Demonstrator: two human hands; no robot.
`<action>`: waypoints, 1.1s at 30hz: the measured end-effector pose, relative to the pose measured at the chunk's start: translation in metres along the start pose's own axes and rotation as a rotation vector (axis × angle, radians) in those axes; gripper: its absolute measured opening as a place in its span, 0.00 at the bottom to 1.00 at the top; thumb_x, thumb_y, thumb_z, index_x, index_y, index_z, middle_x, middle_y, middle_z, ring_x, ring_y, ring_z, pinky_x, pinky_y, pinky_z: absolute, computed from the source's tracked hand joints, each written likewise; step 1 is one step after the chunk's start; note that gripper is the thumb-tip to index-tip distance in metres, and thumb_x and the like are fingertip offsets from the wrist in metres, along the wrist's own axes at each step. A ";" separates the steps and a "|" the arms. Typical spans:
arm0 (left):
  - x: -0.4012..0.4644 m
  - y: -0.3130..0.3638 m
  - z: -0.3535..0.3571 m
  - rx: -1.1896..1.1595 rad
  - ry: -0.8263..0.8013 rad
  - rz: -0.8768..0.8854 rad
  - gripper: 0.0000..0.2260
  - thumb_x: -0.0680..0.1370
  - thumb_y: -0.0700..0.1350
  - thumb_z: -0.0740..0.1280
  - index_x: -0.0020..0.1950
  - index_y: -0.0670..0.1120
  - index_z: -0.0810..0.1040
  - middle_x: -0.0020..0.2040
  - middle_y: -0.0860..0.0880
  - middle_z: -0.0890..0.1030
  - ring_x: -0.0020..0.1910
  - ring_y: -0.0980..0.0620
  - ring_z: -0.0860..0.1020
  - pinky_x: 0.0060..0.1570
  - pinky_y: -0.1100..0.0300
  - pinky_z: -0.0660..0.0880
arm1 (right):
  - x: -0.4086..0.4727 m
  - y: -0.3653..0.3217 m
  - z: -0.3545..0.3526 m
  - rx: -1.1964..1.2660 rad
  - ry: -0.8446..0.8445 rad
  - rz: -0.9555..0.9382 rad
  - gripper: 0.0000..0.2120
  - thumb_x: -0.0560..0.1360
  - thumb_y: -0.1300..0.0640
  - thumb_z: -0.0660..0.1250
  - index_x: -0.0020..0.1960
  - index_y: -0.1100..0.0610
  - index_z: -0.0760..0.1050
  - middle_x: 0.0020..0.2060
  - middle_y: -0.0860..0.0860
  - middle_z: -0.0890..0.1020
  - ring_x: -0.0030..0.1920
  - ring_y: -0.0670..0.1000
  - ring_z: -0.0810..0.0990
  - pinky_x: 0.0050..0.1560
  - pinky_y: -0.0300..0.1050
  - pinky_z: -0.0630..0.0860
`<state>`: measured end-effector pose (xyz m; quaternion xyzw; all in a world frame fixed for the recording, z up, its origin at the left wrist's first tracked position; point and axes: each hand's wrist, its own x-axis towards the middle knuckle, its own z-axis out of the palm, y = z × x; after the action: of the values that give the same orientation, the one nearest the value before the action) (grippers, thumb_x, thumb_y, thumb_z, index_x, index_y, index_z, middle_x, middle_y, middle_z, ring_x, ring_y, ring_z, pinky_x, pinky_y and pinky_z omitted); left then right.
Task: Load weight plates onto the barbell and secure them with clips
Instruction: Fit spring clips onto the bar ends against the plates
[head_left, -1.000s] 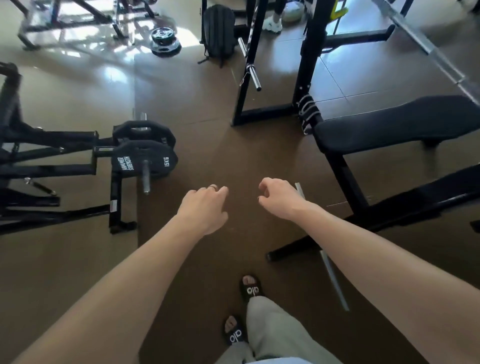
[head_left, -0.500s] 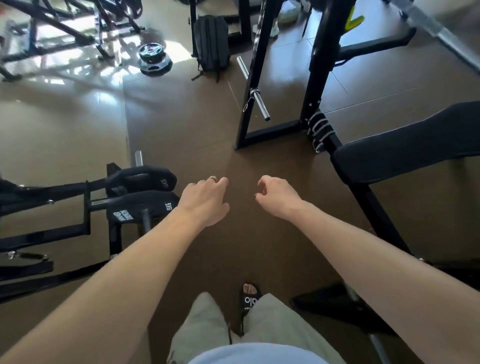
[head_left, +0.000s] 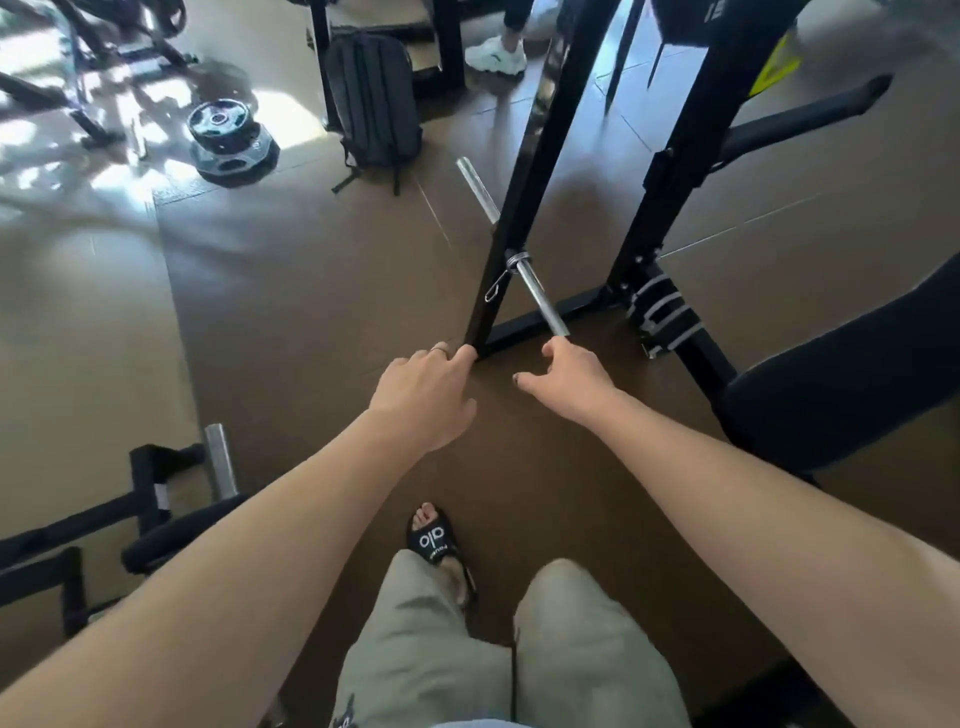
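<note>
1. Two bare hands reach forward empty: left hand (head_left: 423, 397) loosely curled, right hand (head_left: 569, 375) part-open.
2. Black steel rack (head_left: 524, 208) stands ahead.
3. Stacked round dark weight plates (head_left: 228, 140) lie far left on the floor.
4. Bare chrome barbell sleeve (head_left: 540, 296) ends just beyond the right fingertips.

Both empty: left hand (head_left: 423, 397); right hand (head_left: 566, 376); barbell (head_left: 540, 293) bare.

A gym — a black steel rack (head_left: 535, 208) carrying a bare barbell sleeve (head_left: 540, 296), a padded bench (head_left: 852, 384), stacked weight plates (head_left: 228, 140) on the brown tiled floor (head_left: 311, 291).
</note>
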<state>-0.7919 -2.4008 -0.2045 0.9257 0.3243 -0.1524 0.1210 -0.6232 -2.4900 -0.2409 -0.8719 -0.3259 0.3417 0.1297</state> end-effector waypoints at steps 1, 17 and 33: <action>0.025 -0.011 0.003 -0.014 -0.004 0.002 0.16 0.81 0.51 0.62 0.67 0.47 0.68 0.61 0.44 0.76 0.61 0.40 0.77 0.56 0.48 0.72 | 0.030 -0.007 0.001 0.012 0.008 0.012 0.33 0.79 0.42 0.71 0.78 0.54 0.65 0.70 0.55 0.76 0.66 0.56 0.78 0.57 0.50 0.77; 0.292 -0.081 0.100 -0.302 -0.140 -0.061 0.25 0.84 0.57 0.61 0.79 0.53 0.61 0.70 0.46 0.74 0.64 0.45 0.77 0.60 0.49 0.78 | 0.409 -0.009 0.044 0.077 0.061 0.243 0.50 0.72 0.38 0.77 0.82 0.59 0.56 0.78 0.58 0.67 0.76 0.61 0.68 0.72 0.55 0.70; 0.328 -0.075 0.028 -0.233 -0.259 0.034 0.24 0.85 0.56 0.59 0.79 0.51 0.62 0.68 0.45 0.74 0.65 0.43 0.76 0.61 0.49 0.75 | 0.288 0.094 0.044 -0.197 -0.121 0.466 0.27 0.75 0.46 0.77 0.66 0.58 0.73 0.62 0.57 0.82 0.61 0.58 0.82 0.56 0.51 0.80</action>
<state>-0.6019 -2.1682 -0.3581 0.8835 0.3058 -0.2297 0.2706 -0.4490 -2.3715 -0.4624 -0.9098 -0.1552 0.3805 -0.0579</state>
